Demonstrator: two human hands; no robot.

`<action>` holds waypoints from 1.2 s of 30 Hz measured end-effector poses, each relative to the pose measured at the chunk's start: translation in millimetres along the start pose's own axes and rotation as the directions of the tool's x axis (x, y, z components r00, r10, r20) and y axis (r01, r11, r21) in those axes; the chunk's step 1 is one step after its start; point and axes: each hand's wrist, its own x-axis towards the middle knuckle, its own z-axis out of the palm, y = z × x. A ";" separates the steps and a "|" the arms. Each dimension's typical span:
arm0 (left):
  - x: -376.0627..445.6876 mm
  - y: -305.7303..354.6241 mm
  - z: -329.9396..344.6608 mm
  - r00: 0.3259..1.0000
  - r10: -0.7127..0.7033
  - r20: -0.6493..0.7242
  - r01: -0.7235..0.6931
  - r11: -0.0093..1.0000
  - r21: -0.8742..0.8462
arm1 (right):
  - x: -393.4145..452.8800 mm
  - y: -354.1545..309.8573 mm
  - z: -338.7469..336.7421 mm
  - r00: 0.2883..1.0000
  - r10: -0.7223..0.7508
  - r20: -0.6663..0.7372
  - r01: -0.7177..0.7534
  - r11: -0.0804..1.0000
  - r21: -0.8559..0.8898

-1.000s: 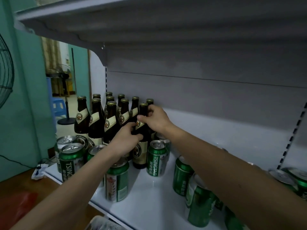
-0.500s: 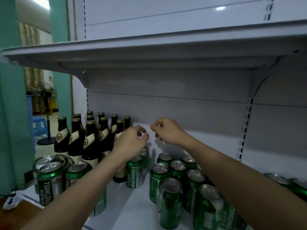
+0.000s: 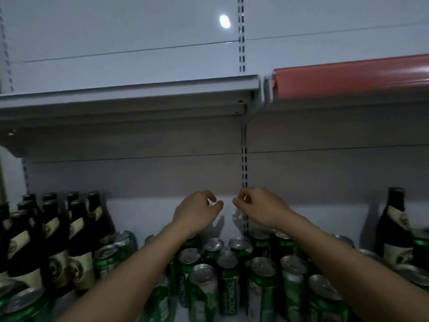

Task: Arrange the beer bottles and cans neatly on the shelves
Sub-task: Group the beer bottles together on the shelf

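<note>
In the head view, both hands are seen raised above the cans with nothing in either grip. A second ago the left hand (image 3: 197, 211) and the right hand (image 3: 260, 209) were wrapped round the neck of a brown bottle at the edge of the bottle group; that bottle has since been released and the hands have been drawn to the right, over the middle of the shelf. The fingers of both are loosely curled, thumb and forefinger near each other, and nothing is pinched between them. The view itself has been swung right and upward, so that more of the upper shelving is now shown.

From this it is judged that one bottle has been placed and another item is about to be sought. The brown bottles (image 3: 58, 238) are gathered upright in rows at the left. A single brown bottle (image 3: 394, 228) is left standing well apart at the far right, and the green cans (image 3: 229, 275) are crowded unevenly beneath the forearms, so much sorting remains.

The lower shelf (image 3: 148, 217) is pale and dimly lit. Above it an upper shelf (image 3: 130, 96) is fixed to a slotted upright (image 3: 241, 36), and a red price strip (image 3: 348, 76) is carried on the neighbouring shelf edge.
</note>
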 end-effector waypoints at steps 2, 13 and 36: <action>8.6 32.5 19.6 0.997 0.061 0.044 -0.061 0.998 -0.022 | -17.3 30.5 -19.8 0.998 0.056 -0.029 -0.056 0.998 -0.019; 25.1 226.7 145.8 0.894 0.361 0.266 -0.182 0.834 -0.520 | -110.5 183.9 -128.5 0.852 0.293 -0.434 -0.309 0.950 0.035; 34.1 314.2 241.5 0.870 0.386 0.307 -0.084 0.730 -0.678 | -145.1 260.0 -118.7 0.820 0.464 -0.334 -0.481 0.876 0.035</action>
